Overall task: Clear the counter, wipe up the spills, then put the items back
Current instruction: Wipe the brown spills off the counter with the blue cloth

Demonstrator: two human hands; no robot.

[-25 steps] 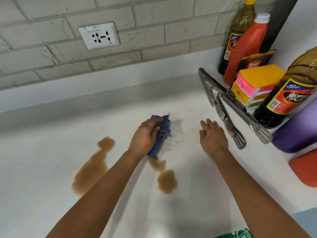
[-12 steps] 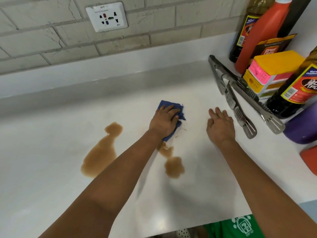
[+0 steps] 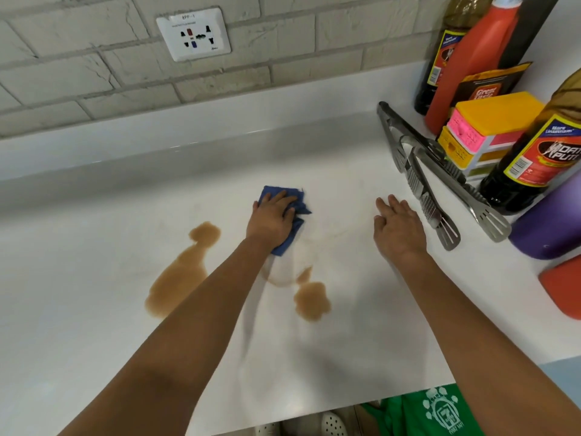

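Note:
My left hand (image 3: 272,220) presses a crumpled blue cloth (image 3: 294,212) flat on the white counter (image 3: 361,325), near its middle. A large brown spill (image 3: 180,272) lies to the left of my forearm. A smaller brown puddle (image 3: 311,300) sits just below the cloth, with a faint wet ring beside it. My right hand (image 3: 399,229) rests palm down on the counter, fingers spread, holding nothing. Two metal tongs (image 3: 430,184) lie just right of that hand.
Pushed to the right are two dark sauce bottles (image 3: 531,158), a red bottle (image 3: 471,67), a brown packet (image 3: 487,86), a yellow and pink box (image 3: 484,127), a purple container (image 3: 547,228) and an orange one (image 3: 562,287). A wall socket (image 3: 193,34) sits in the brick backsplash.
My left hand has slid the cloth to the left and flattened it, smearing the top of the small puddle into a faint ring. My right hand stays put.

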